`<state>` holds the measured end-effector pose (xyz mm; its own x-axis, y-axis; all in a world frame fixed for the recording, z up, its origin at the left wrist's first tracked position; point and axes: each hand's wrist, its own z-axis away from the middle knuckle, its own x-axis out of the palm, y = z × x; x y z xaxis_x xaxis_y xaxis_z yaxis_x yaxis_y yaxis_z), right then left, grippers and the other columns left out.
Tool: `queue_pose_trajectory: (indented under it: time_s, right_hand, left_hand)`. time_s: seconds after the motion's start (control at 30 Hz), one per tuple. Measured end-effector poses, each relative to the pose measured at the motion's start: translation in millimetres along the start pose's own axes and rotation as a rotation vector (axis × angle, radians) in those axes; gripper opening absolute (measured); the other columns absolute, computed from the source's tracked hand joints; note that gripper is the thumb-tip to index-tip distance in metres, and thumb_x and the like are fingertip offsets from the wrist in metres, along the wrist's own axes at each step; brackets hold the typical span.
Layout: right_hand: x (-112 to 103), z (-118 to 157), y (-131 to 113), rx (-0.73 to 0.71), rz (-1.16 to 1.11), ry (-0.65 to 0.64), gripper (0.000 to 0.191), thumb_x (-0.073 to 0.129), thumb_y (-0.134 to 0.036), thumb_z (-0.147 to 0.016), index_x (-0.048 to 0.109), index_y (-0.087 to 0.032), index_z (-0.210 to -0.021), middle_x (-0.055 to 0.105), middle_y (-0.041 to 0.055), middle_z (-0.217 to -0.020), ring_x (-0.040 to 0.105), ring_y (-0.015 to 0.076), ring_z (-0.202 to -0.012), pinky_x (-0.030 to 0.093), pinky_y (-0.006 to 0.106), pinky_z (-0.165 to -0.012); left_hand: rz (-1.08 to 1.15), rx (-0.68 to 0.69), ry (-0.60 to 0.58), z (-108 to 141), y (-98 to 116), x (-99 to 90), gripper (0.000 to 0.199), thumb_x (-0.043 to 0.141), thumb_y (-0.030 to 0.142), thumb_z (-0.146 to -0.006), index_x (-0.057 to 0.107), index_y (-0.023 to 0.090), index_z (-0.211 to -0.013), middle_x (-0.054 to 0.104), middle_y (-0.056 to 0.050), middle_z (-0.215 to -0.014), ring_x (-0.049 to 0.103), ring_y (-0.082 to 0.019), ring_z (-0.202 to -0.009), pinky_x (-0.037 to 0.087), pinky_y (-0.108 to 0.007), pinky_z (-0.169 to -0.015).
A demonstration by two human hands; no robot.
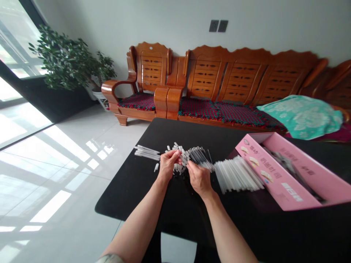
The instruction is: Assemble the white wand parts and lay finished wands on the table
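Over a pile of short white pen caps [177, 169] on a black table, my two hands come close together. My left hand [166, 166] is closed, thumb against fingers, at the left of the caps; what it pinches is too small to tell. My right hand [200, 179] is also closed, its fingertips pointing left toward the other hand, and its hold is hidden. Just beyond the right hand lie dark thin pen refills [197, 155]. A row of translucent white pen barrels [238, 174] spreads to its right. Several white capped pens [147, 152] lie side by side at the left.
A pink cardboard box [274, 175] with grey contents stands on the black table [128, 193] at the right. Behind are a wooden bench [238, 78] with a turquoise cloth [304, 115] and a wooden armchair [150, 69]. A potted plant [71, 62] stands at the back left.
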<state>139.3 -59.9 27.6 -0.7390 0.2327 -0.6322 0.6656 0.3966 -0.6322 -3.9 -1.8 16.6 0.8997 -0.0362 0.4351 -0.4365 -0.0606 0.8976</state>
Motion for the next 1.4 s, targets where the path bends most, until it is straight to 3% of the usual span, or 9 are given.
queue_pose_trajectory:
  time_s: [0.13,0.33,0.5,0.6,0.67,0.87,1.03,1.2,1.4]
  right_hand:
    - [-0.2,0.6,-1.6,0.071,-0.144,-0.032,0.036,0.044,-0.041,-0.097,0.07,-0.015,-0.098,0.062,0.0053,-0.066,0.053,0.0146,-0.059,0.035,0.026,-0.057]
    - [-9.7,2.7,-0.1,0.344,-0.699,-0.32,0.046,0.038,-0.051,-0.098,0.065,-0.014,-0.098,0.043,-0.0058,-0.049,0.029,0.0088,-0.04,0.022,0.023,-0.041]
    - [-6.3,3.0,1.2,0.024,-0.117,-0.067,0.037,0.041,-0.037,-0.1,0.068,-0.015,-0.088,0.056,0.0009,-0.059,0.048,0.0113,-0.052,0.032,0.024,-0.053]
    - [-4.7,5.5,7.0,-0.135,0.202,0.081,0.033,0.042,-0.029,-0.099,0.071,-0.015,-0.096,0.068,0.0065,-0.069,0.059,0.0144,-0.057,0.036,0.025,-0.057]
    - [-4.3,6.7,13.2,-0.156,0.265,0.176,0.031,0.043,-0.029,-0.1,0.071,-0.015,-0.103,0.073,0.0088,-0.077,0.065,0.0167,-0.063,0.041,0.025,-0.06]
    - [-6.6,2.9,28.8,-0.063,0.284,0.326,0.035,0.04,-0.029,-0.1,0.07,-0.015,-0.112,0.075,0.0104,-0.1,0.07,0.0201,-0.086,0.048,0.026,-0.075]
    - [-51.6,6.8,56.7,0.189,0.522,0.587,0.036,0.048,-0.035,-0.095,0.074,-0.015,-0.111,0.074,0.0116,-0.085,0.065,0.0217,-0.072,0.044,0.03,-0.068]
    - [-106.4,26.0,93.6,0.487,0.767,0.741,0.029,0.06,-0.029,-0.081,0.079,-0.017,-0.1,0.066,0.0115,-0.069,0.057,0.0267,-0.072,0.039,0.038,-0.07]
    - [-112.6,39.1,118.3,0.587,0.859,0.78,0.023,0.06,-0.029,-0.078,0.08,-0.023,-0.088,0.061,0.0094,-0.067,0.054,0.0305,-0.084,0.037,0.045,-0.075]
  left_hand:
    - [0.026,-0.003,-0.046,-2.4,3.5,-3.8,0.03,0.077,0.041,-0.075,0.073,0.012,-0.081,0.064,0.0,-0.06,0.056,-0.01,-0.049,0.047,-0.022,-0.051]
    - [0.031,-0.044,-0.222,-1.3,5.8,-5.1,0.03,0.077,0.04,-0.076,0.072,0.012,-0.083,0.063,0.0,-0.058,0.053,-0.009,-0.048,0.045,-0.022,-0.051]
    - [0.002,-0.012,-0.036,-3.8,1.0,-2.2,0.032,0.078,0.042,-0.072,0.073,0.011,-0.079,0.064,-0.001,-0.06,0.054,-0.009,-0.049,0.045,-0.021,-0.049]
    - [0.056,0.076,0.2,-13.1,6.2,-12.2,0.036,0.078,0.047,-0.07,0.07,0.012,-0.074,0.06,0.001,-0.059,0.048,-0.006,-0.046,0.042,-0.019,-0.046]
    - [0.046,0.118,0.226,-17.0,11.0,-18.8,0.037,0.076,0.048,-0.072,0.069,0.012,-0.075,0.061,0.0,-0.061,0.049,-0.006,-0.047,0.042,-0.018,-0.046]
    - [-0.407,0.222,0.034,-4.0,8.5,-10.8,0.033,0.066,0.043,-0.084,0.071,0.016,-0.101,0.063,0.001,-0.064,0.05,-0.008,-0.045,0.038,-0.021,-0.045]
    - [-0.895,0.371,0.027,1.1,1.0,-6.7,0.011,0.072,0.031,-0.081,0.071,0.021,-0.087,0.064,0.003,-0.066,0.054,-0.009,-0.055,0.041,-0.021,-0.059]
    - [-1.023,0.433,0.009,-2.3,-2.0,-10.6,0.006,0.072,0.027,-0.082,0.074,0.022,-0.084,0.067,0.001,-0.079,0.055,-0.01,-0.059,0.043,-0.022,-0.064]
    - [-1.07,0.463,-0.012,-2.7,-6.9,-12.4,0.012,0.068,0.03,-0.086,0.076,0.024,-0.092,0.068,-0.002,-0.086,0.054,-0.011,-0.061,0.042,-0.024,-0.065]
